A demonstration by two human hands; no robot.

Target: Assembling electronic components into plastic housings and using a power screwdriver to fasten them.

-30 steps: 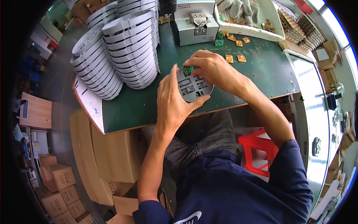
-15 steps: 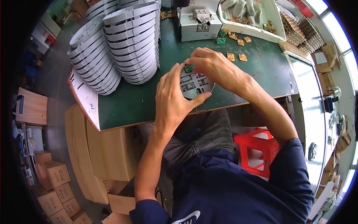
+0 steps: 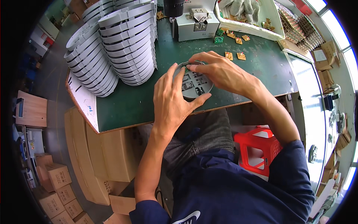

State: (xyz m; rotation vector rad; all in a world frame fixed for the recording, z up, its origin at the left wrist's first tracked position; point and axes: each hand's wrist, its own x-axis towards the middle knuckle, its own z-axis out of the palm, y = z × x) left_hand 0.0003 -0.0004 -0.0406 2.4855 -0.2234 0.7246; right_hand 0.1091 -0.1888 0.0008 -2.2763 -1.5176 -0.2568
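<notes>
A round grey plastic housing (image 3: 192, 89) with slots and molded compartments lies near the table's front edge. My left hand (image 3: 167, 100) curves round its left side, thumb along the near rim and fingertips at the far left rim. My right hand (image 3: 225, 74) reaches over the far rim, its thumb and index finger closed at the far left inside of the housing. A small green circuit board (image 3: 186, 70) sits under those fingertips, mostly hidden by them.
Tall stacks of grey plastic rings (image 3: 128, 44) stand at left. Behind are a grey metal fixture (image 3: 197, 30) and a white foam tray (image 3: 257, 30) with gloves. Small tan boards (image 3: 241, 56) and green boards (image 3: 219, 39) lie nearby. A red stool (image 3: 257, 149) stands below the table.
The right fingers have lowered with the green board into the far left of the housing, hiding most of the board. The left hand still holds the rim. The view has shifted slightly.
</notes>
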